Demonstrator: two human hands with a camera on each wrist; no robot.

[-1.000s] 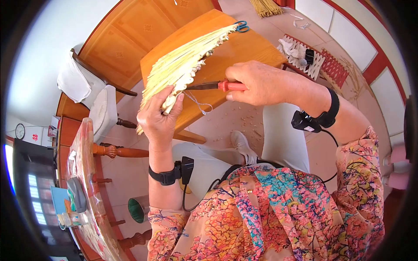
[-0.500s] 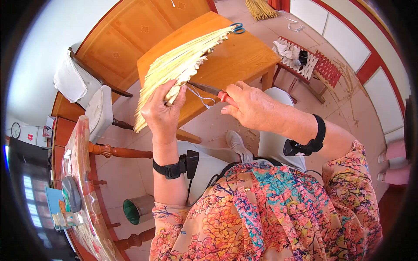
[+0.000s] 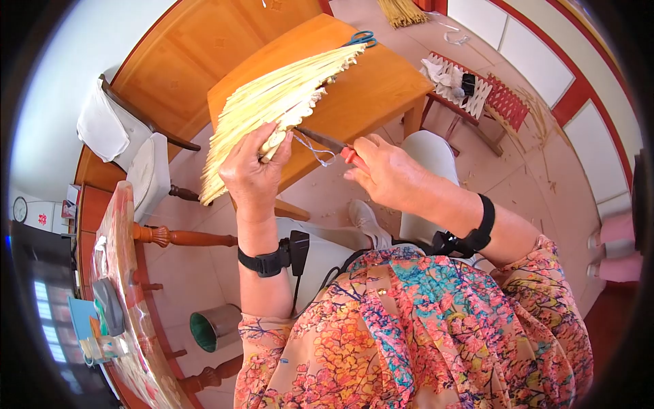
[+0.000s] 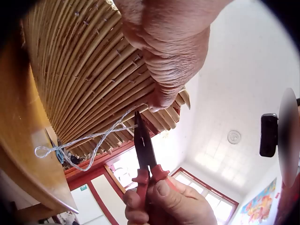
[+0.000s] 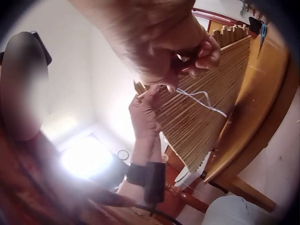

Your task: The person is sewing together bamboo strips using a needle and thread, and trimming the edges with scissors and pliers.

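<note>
My left hand (image 3: 253,167) grips the lower edge of a fan-shaped mat of pale bamboo strips (image 3: 279,102), held tilted over a wooden table (image 3: 368,88). My right hand (image 3: 383,170) grips red-handled needle-nose pliers (image 3: 327,143), whose tips meet the mat's edge beside my left thumb. In the left wrist view the pliers (image 4: 144,154) pinch a thin white string (image 4: 89,140) that hangs looped from the strips (image 4: 89,79). The right wrist view shows the same string (image 5: 199,98) trailing over the mat (image 5: 211,108), with my left hand (image 5: 146,112) behind it.
Blue-handled scissors (image 3: 360,37) lie at the table's far edge. A red and white lattice stool (image 3: 477,95) holds a cloth and a dark object. A chair (image 3: 129,136) stands left, a metal bin (image 3: 214,327) on the floor, and a cluttered side table (image 3: 129,300) at the lower left.
My right hand has drawn in toward my body, swinging the pliers from level to a slant with their tips against the mat's edge. The mat has shifted slightly left.
</note>
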